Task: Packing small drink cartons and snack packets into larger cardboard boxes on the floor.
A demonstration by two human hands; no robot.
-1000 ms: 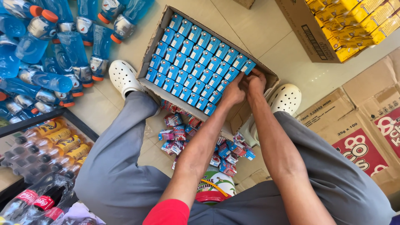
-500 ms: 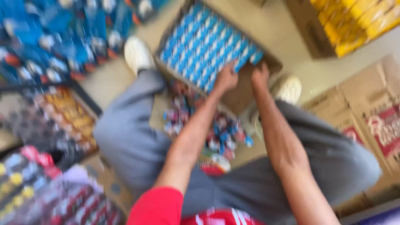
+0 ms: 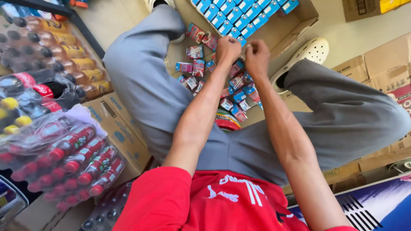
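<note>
Presently both hands meet at the near edge of the cardboard tray point(image 3: 299, 23): left hand point(image 3: 227, 48) clenched, right hand point(image 3: 257, 57) pinched, contents too small to tell. Blue cartons point(image 3: 239, 13) fill the tray; loose packets point(image 3: 214, 79) lie below on the floor. Risk, as I judge it: a nudged tray lip could topple cartons onto them.

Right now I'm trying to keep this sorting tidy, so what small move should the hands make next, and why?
Probably lower both hands to the loose small cartons and pick one up. The left hand and right hand are closed, close together, just below the open cardboard box of blue cartons. What they pinch, if anything, is too small to tell. Many red and blue packs lie scattered on the floor between the legs.
</note>
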